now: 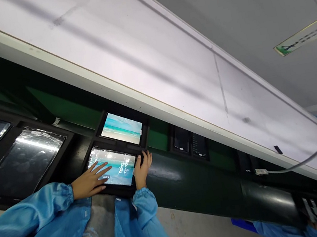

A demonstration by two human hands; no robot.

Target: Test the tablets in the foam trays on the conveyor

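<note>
A lit tablet (pixel 114 171) with a beach picture and white marks on its screen lies in a black tray (pixel 107 146) in front of me. My left hand (pixel 92 181) is open, its fingers spread over the left part of that screen. At the tablet's right end, my right hand (pixel 143 169) grips the tray's edge, thumb on the inner side and fingers on the outer. Just behind, in the same tray, lies a second lit tablet (pixel 122 128), also showing a beach; neither hand touches it.
To the left are dark tablets in film (pixel 23 162) in another black tray. Smaller dark devices (pixel 189 141) sit in trays along the green belt (pixel 186 182) to the right. A white shelf (pixel 138 65) overhangs the line. A grey cable (pixel 298 167) hangs right; another person's blue sleeve (pixel 278 231) shows below.
</note>
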